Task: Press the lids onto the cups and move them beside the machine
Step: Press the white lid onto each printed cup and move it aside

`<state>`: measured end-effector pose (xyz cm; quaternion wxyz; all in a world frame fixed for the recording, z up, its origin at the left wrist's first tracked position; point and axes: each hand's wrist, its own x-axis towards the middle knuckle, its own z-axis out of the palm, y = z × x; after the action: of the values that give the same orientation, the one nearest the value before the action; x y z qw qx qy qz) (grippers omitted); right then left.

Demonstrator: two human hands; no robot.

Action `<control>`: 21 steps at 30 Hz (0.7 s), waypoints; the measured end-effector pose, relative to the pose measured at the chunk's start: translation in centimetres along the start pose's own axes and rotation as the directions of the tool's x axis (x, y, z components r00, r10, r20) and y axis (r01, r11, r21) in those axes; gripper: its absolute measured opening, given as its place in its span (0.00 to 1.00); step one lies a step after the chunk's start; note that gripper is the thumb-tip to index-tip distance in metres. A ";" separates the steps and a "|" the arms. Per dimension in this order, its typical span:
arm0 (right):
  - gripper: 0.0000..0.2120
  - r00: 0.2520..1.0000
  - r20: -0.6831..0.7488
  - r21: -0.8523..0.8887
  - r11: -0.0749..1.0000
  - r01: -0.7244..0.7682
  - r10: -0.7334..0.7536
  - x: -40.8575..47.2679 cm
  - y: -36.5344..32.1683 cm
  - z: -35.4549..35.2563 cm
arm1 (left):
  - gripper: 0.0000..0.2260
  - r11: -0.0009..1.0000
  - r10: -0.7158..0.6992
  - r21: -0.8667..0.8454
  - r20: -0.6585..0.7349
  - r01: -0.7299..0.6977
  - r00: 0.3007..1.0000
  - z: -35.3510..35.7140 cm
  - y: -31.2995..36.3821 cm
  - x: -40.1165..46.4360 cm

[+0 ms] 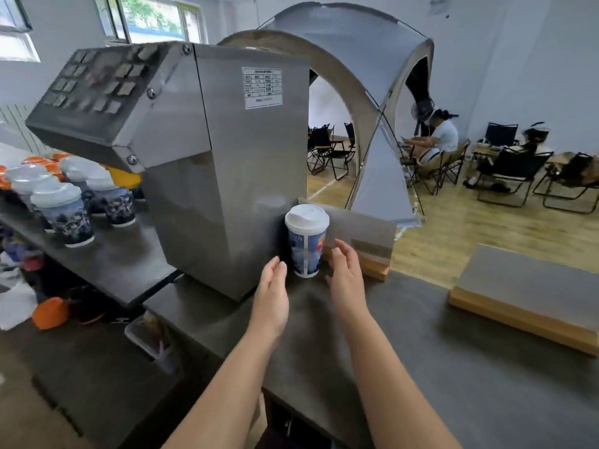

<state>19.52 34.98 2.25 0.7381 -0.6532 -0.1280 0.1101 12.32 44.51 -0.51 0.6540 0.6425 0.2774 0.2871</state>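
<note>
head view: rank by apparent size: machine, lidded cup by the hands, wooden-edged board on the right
1. machine, by far the largest.
2. wooden-edged board.
3. lidded cup, smallest.
The board is cut off by the frame edge, so its full extent is unseen.

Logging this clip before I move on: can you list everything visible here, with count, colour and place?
Lidded cup: one, blue print with white lid, upright on the counter beside the machine, between the hands.
Machine: one, steel with a dark button panel, on the counter at centre.
Lidded cups: a cluster, exact count unclear, dark blue with clear lids, on the lower shelf to the left.
Counter: dark grey, foreground.
Wooden-edged boards: two, grey tops, right and behind the cup.
Canopy: one, grey, background.
Folding chairs: several, black, with seated people, on the wooden floor.
Left hand: open, just left of the cup.
Right hand: open, just right of the cup.
</note>
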 end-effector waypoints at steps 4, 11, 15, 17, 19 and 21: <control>0.22 0.999 -0.027 -0.067 0.998 -0.021 0.019 3.2 0.1 2.1 | 0.28 0.999 0.015 0.042 0.057 -0.018 0.998 2.3 0.5 4.9; 0.23 0.995 -0.098 -0.047 0.999 -0.018 0.014 3.7 2.8 4.0 | 0.23 0.987 0.069 0.140 0.097 -0.082 0.993 3.0 -0.3 6.3; 0.16 0.986 -0.162 0.061 0.998 -0.019 0.028 0.0 1.7 3.4 | 0.19 0.979 0.117 0.140 0.199 -0.146 0.973 1.8 -0.1 3.6; 0.16 0.979 -0.201 0.102 0.995 -0.009 0.029 -1.9 1.7 2.7 | 0.14 0.984 0.135 0.071 0.279 -0.161 0.951 1.1 0.3 1.7; 0.17 0.967 -0.253 0.081 0.997 0.006 0.015 -3.1 2.2 2.0 | 0.12 0.984 0.147 0.039 0.353 -0.172 0.924 0.8 0.5 0.3; 0.16 0.955 -0.296 0.082 0.997 0.011 0.014 -4.1 2.5 1.6 | 0.11 0.984 0.157 0.022 0.381 -0.179 0.911 0.6 0.3 -0.6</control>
<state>15.17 35.45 -0.19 0.7752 -0.6314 -0.0107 0.0167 12.35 43.63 -0.15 0.6496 0.7254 0.0981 0.2052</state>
